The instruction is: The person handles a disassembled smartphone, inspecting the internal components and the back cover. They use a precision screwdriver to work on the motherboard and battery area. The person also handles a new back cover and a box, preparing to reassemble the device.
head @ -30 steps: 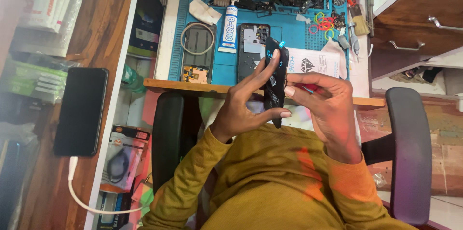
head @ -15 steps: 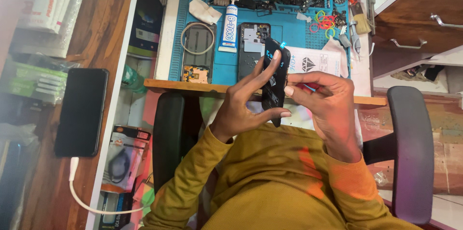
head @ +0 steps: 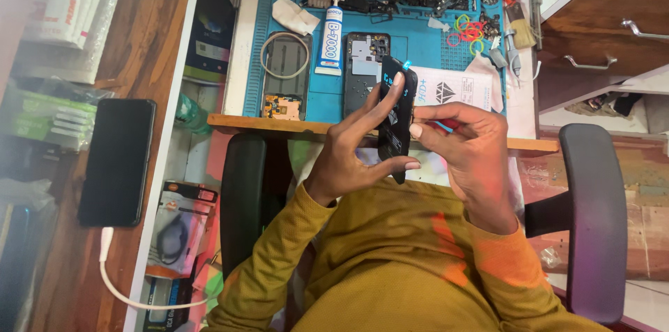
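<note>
Holding a dark phone panel (head: 396, 117) upright above your lap, your left hand (head: 352, 154) is closing its fingers around the panel's edges while your right hand (head: 465, 144) is pinching its right side. Beyond it, the blue mat (head: 411, 36) on the desk (head: 300, 125) is carrying an opened phone body (head: 362, 71), a glue tube (head: 329, 39), coloured bands (head: 468, 31) and a brush (head: 519, 25). A black phone (head: 117, 161) is lying well apart, cabled.
</note>
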